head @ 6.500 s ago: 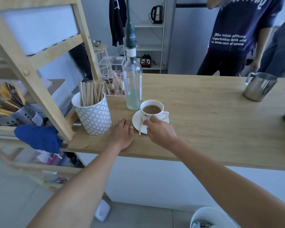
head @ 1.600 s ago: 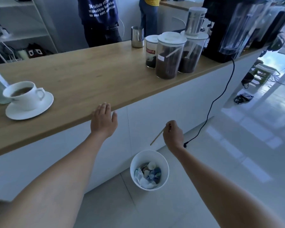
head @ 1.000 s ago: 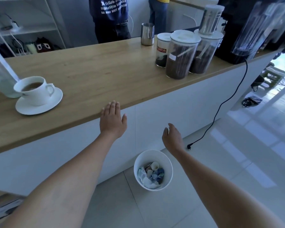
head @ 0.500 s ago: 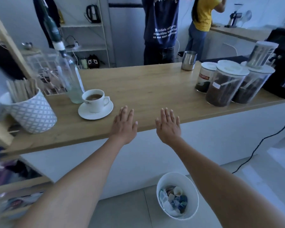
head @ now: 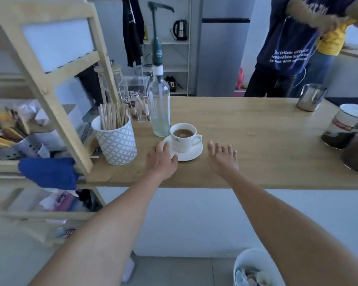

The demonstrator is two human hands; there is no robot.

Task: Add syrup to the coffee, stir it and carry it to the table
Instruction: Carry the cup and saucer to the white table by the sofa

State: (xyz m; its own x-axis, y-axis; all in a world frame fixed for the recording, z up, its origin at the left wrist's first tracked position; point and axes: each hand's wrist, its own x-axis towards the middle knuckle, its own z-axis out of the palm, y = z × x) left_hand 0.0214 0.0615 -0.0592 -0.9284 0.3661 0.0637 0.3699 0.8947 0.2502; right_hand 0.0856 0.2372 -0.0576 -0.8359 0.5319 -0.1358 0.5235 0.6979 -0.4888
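Bystander items around your wooden desk (head: 256,124)

You have a white patterned ceramic holder of wooden sticks (head: 115,139) at left, a steel milk jug (head: 310,100) far right, and a white bin (head: 254,267) on the floor.

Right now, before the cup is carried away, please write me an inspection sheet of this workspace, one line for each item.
Surface: wooden counter, no spills visible.
Job's things: coffee cup with coffee stands on its saucer; syrup bottle with pump stands just behind it.
Clutter: patterned cup of wooden stir sticks, metal pitcher, lidded jars at the right edge, waste bin on the floor.
Grippers: left hand open, fingers at the saucer's rim; right hand open, empty, beside the saucer.
Cables: nothing seen on the counter.
Surroundings: wooden shelf rack at left; two people behind the counter.
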